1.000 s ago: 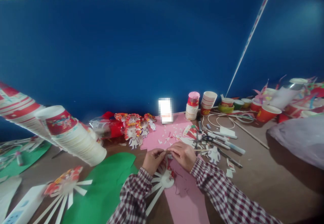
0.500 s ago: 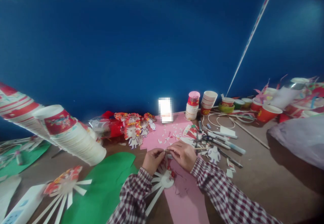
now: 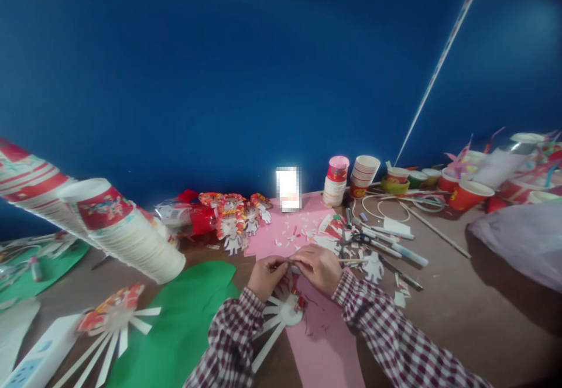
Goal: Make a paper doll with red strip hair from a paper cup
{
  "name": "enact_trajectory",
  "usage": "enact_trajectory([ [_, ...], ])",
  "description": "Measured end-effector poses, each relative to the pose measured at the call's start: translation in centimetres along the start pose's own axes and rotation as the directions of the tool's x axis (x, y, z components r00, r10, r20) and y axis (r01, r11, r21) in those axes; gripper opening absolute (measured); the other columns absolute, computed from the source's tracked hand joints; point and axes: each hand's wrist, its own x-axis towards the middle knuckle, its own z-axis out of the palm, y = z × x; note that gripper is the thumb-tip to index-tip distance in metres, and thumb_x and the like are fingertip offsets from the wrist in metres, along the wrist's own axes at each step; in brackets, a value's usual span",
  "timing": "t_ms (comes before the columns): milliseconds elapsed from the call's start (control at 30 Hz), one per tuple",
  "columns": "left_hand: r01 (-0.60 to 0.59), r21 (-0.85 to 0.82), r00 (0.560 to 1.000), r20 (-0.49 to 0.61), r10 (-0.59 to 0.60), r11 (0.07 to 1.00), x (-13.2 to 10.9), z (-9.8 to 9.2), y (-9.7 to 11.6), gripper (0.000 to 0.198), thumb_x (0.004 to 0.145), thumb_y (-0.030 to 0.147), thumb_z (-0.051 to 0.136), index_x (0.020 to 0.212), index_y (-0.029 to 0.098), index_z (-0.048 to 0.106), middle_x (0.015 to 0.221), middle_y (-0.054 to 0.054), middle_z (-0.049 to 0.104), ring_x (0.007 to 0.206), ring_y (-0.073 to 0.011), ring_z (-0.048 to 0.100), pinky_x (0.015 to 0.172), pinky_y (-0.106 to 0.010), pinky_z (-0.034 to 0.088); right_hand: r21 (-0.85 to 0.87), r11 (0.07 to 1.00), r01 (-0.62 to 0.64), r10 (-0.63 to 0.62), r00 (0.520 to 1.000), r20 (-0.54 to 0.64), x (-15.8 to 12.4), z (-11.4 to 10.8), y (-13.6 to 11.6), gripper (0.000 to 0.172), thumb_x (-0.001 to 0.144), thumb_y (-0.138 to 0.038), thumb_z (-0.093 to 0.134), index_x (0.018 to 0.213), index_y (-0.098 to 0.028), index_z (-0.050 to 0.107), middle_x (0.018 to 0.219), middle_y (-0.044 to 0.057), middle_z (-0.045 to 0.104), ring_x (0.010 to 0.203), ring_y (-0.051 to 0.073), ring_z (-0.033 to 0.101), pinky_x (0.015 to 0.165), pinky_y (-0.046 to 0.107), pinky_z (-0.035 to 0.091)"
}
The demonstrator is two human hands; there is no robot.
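Note:
My left hand (image 3: 267, 275) and my right hand (image 3: 317, 268) meet fingertip to fingertip above the pink paper (image 3: 327, 341), both closed in a pinch. Between them is the end of a narrow strip that seems to belong to the cut paper cup (image 3: 290, 312); the fingers hide most of it. The cup's round white base lies below my hands, its cut strips fanned out to the left and a bit of red print on its right side. Beside my right hand lie a white paper figure (image 3: 373, 267) and a thin wooden stick (image 3: 350, 260).
Leaning stacks of paper cups (image 3: 127, 230) stand at the left, near green paper (image 3: 175, 312) and another cut cup (image 3: 116, 318). Several paper figures (image 3: 232, 224) lie at the back. Pens (image 3: 408, 253), scissors (image 3: 360, 238) and a plastic bag (image 3: 518, 247) are at the right.
The view has shifted slightly. Both hands stay pinched together in nearly the same place, with only small finger movement.

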Motion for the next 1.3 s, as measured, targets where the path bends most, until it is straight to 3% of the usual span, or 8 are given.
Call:
enact_trajectory([
  [267, 0.005, 0.058, 0.999, 0.042, -0.007, 0.998, -0.22, -0.24, 0.52, 0.035, 0.069, 0.045, 0.055, 0.079, 0.011, 0.063, 0.046, 0.001, 0.056, 0.037, -0.0102, 0.05, 0.039, -0.02, 0.04, -0.031, 0.999, 0.034, -0.034, 0.999, -0.018, -0.09, 0.35, 0.16, 0.016, 0.083, -0.018, 0.047, 0.091, -0.021, 0.061, 0.084, 0.003, 0.064, 0.077, 0.013, 0.057, 0.072, 0.025, 0.042],
  [500, 0.002, 0.136, 1.0, 0.027, -0.006, 0.991, -0.21, -0.32, 0.38, 0.044, 0.074, 0.053, 0.044, 0.056, 0.014, 0.053, 0.038, 0.002, 0.05, 0.033, -0.0095, 0.046, 0.034, -0.018, 0.033, -0.059, 0.996, 0.073, -0.073, 0.997, 0.003, -0.03, 0.29, 0.01, 0.015, 0.083, -0.019, 0.046, 0.087, -0.02, 0.061, 0.082, 0.003, 0.064, 0.076, 0.013, 0.057, 0.072, 0.026, 0.041],
  [767, 0.034, 0.147, 0.999, 0.026, -0.038, 0.989, 0.03, -0.38, 0.0, 0.041, 0.07, 0.052, 0.049, 0.063, 0.013, 0.058, 0.038, 0.004, 0.049, 0.034, -0.009, 0.044, 0.035, -0.019, 0.033, -0.063, 0.996, 0.066, -0.066, 0.998, 0.0, -0.14, 0.43, 0.17, 0.016, 0.082, -0.018, 0.048, 0.09, -0.021, 0.061, 0.083, 0.003, 0.065, 0.077, 0.014, 0.057, 0.072, 0.027, 0.042],
  [933, -0.015, 0.152, 1.0, 0.011, 0.013, 0.988, -0.04, -0.21, -0.06, 0.036, 0.071, 0.047, 0.051, 0.065, 0.012, 0.058, 0.04, 0.003, 0.05, 0.036, -0.0089, 0.045, 0.038, -0.019, 0.034, -0.005, 1.0, 0.025, -0.025, 1.0, 0.012, -0.16, 0.41, 0.17, 0.016, 0.083, -0.019, 0.048, 0.091, -0.022, 0.062, 0.082, 0.002, 0.065, 0.076, 0.014, 0.057, 0.072, 0.026, 0.042],
  [1300, 0.002, 0.109, 1.0, -0.012, -0.001, 0.994, -0.06, 0.23, -0.27, 0.031, 0.069, 0.042, 0.054, 0.071, 0.011, 0.06, 0.042, 0.003, 0.052, 0.037, -0.0096, 0.047, 0.038, -0.02, 0.037, 0.025, 0.998, -0.064, 0.063, 0.997, 0.043, -0.33, 0.74, 0.19, 0.019, 0.081, -0.02, 0.051, 0.095, -0.026, 0.063, 0.081, 0.0, 0.066, 0.075, 0.012, 0.058, 0.07, 0.023, 0.041],
])
